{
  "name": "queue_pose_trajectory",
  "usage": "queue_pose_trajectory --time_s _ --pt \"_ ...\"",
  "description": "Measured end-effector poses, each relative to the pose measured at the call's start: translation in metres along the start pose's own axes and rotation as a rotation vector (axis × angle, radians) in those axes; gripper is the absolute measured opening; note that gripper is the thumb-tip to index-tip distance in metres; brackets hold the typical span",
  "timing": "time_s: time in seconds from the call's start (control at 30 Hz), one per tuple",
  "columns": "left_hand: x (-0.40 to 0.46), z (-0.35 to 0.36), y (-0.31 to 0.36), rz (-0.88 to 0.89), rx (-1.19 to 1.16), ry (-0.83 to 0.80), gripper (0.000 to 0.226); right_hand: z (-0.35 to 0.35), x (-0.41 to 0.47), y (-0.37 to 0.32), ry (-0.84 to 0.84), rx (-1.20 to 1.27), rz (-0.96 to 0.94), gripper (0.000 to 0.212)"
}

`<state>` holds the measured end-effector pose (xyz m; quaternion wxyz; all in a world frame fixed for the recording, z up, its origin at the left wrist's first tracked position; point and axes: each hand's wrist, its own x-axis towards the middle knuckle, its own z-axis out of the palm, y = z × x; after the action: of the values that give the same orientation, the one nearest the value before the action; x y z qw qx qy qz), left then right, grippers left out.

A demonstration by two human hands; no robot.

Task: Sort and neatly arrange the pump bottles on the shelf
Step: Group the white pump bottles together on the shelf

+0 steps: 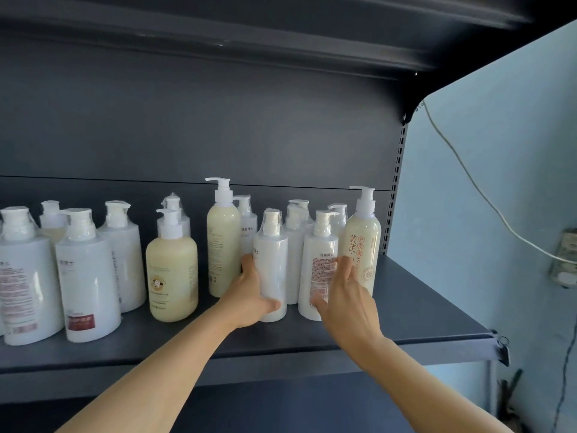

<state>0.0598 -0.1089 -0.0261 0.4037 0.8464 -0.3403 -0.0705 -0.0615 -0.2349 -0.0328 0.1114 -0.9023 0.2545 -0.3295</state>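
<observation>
Soft daylight comes from the right, brightening the pale blue wall (487, 195) while the dark shelf (406, 307) interior stays dim. The white bottles (87, 276) at near left show glare. Wide-angle bending curves the edges, and everything looks slightly soft.

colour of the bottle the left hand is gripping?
White, with a clear plastic wrap over its pump: the slim bottle in the left hand. Head view, the only one.

Your pump bottles all stand upright on the dark shelf (421, 307). Wide white bottles (87, 276) cluster at the left. A squat cream bottle (171, 273) stands beside a tall cream bottle (222, 245). Slim white bottles (273, 270) crowd right of centre, still shrink-wrapped, and a cream bottle with red lettering (363, 245) ends the row.
</observation>
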Motion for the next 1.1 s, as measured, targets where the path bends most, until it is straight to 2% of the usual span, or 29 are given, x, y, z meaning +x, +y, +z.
queue_pose_trajectory --time_s 0.23,0.43,0.5,0.57,0.63,0.7,0.77,0.87,0.97,1.1 --pt "0.015 0.003 0.001 0.044 0.007 -0.013 0.076 0.02 0.013 0.003 0.009 -0.135 0.084 0.05" --pt "0.031 0.018 0.011 0.076 -0.017 -0.043 0.076 0.017 0.014 0.005 -0.011 -0.244 0.04 0.049" --pt "0.035 0.021 0.014 0.088 -0.007 -0.039 0.077 0.008 0.01 0.008 0.027 -0.191 0.038 0.043" --pt "0.036 0.022 0.013 0.099 -0.008 -0.038 0.073 -0.007 0.006 0.012 0.147 -0.1 0.061 0.037" --pt "0.035 0.021 0.01 0.112 -0.02 -0.048 0.07 -0.018 0.008 0.023 0.237 0.018 0.133 0.045" --pt "0.032 0.02 0.005 0.123 -0.013 -0.072 0.074 -0.022 0.015 0.037 0.185 0.126 0.198 0.063" --pt "0.03 0.02 0.001 0.125 0.003 -0.09 0.08 -0.02 0.024 0.045 0.012 0.348 0.266 0.073" --pt "0.031 0.02 -0.002 0.129 0.027 -0.085 0.082 -0.013 0.03 0.051 -0.12 0.587 0.348 0.062" --pt "0.032 0.022 -0.002 0.119 0.029 -0.083 0.081 -0.011 0.031 0.057 -0.127 0.589 0.347 0.051" --pt "0.034 0.024 0.001 0.101 0.046 -0.079 0.076 -0.013 0.033 0.067 -0.105 0.524 0.34 0.05"
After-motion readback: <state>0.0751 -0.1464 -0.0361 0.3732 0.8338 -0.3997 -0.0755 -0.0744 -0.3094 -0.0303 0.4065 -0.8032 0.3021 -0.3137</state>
